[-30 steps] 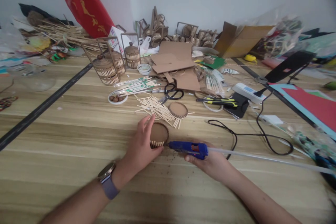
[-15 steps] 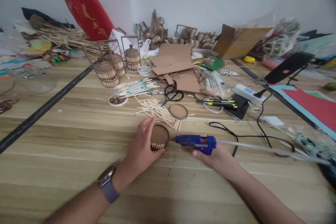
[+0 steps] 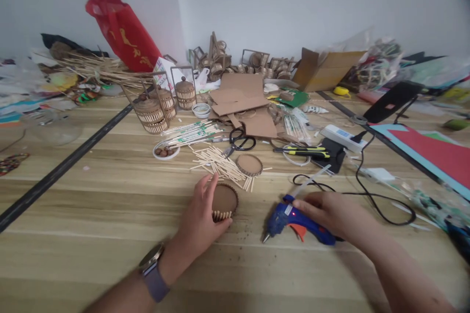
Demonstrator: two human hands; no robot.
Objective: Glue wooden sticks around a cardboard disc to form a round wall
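Observation:
My left hand (image 3: 205, 215) grips the near-left side of a round cardboard base (image 3: 224, 198) with a raised brown rim. Short wooden sticks (image 3: 222, 215) stand in a row along its near edge, between my thumb and fingers. To the right, my right hand (image 3: 325, 212) holds a blue hot glue gun (image 3: 293, 220) by its body, nozzle pointing down and left near the tabletop. Its orange trigger shows below, and a clear glue stick (image 3: 312, 181) sticks out of its back. Beyond the base lie a pile of loose sticks (image 3: 220, 164) and a second round base (image 3: 249, 164).
Black scissors (image 3: 240, 143), a white dish of brown beads (image 3: 166, 150) and a yellow-black utility knife (image 3: 306, 151) lie farther back. Small lidded baskets (image 3: 150, 115) stand at the left. A black cord (image 3: 370, 195) runs across the right side to a power strip (image 3: 343, 137).
My right hand has drawn the glue gun away from the base, to the right and nearer, turning its nozzle downward. My left hand keeps its hold on the base.

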